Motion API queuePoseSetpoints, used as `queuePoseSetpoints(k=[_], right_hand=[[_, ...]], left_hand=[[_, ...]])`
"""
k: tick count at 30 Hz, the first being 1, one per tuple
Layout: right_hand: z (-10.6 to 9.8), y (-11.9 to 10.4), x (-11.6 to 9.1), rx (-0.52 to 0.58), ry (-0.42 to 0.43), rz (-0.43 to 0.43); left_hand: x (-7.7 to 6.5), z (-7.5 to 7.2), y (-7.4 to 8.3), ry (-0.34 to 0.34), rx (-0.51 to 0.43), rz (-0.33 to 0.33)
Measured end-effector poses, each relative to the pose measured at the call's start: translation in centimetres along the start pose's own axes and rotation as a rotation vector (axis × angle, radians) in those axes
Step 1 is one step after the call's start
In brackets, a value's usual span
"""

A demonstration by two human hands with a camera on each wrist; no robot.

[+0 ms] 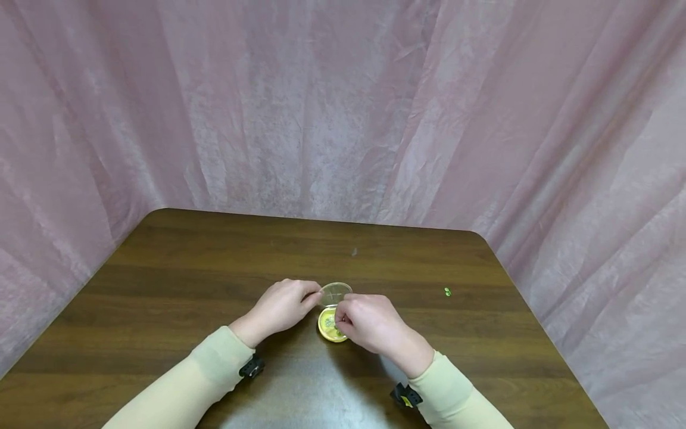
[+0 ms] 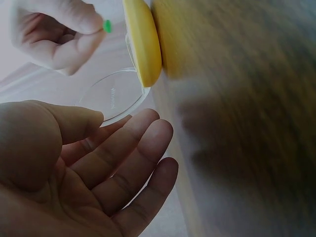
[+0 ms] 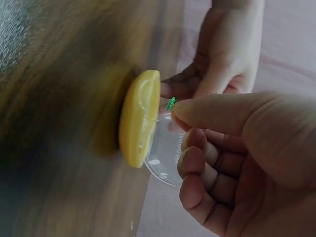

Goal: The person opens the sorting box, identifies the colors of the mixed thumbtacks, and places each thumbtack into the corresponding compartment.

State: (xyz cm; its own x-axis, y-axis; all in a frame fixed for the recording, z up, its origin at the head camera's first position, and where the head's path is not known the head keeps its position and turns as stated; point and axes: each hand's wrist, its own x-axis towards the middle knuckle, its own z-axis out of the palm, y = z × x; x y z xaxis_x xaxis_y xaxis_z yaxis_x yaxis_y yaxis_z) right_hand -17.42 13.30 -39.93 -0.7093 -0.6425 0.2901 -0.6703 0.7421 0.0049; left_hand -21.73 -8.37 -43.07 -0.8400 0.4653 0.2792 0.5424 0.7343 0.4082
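A small round yellow case [image 1: 327, 326] lies on the table with its clear lid [image 1: 336, 291] raised at the far side. Small greenish bits show inside the case, too small to make out. My left hand [image 1: 281, 305] pinches the lid's rim between thumb and index finger, the other fingers loosely bent, as the left wrist view shows. Over the case, my right hand [image 1: 373, 322] pinches a tiny shiny green piece [image 3: 171, 103] between thumb and index finger. That green piece is apart from the yellow case [image 3: 136, 121] in the right wrist view.
Two tiny green pieces [image 1: 447, 292] lie on the brown wooden table [image 1: 214, 262], right of the hands. A small pale mark or scrap [image 1: 354, 252] is farther back. Pink curtains [image 1: 321, 119] hang behind and beside the table.
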Motion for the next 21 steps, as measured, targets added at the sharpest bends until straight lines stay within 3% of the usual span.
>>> queuePoseSetpoints(k=[8, 21], right_hand=[[1.0, 0.0, 0.1, -0.014, -0.076, 0.02], [-0.1, 0.8, -0.5, 0.041, -0.038, 0.028]], left_hand=[[0.0, 0.2, 0.1, 0.008, 0.001, 0.007], [-0.1, 0.1, 0.0, 0.009, 0.0, 0.004]])
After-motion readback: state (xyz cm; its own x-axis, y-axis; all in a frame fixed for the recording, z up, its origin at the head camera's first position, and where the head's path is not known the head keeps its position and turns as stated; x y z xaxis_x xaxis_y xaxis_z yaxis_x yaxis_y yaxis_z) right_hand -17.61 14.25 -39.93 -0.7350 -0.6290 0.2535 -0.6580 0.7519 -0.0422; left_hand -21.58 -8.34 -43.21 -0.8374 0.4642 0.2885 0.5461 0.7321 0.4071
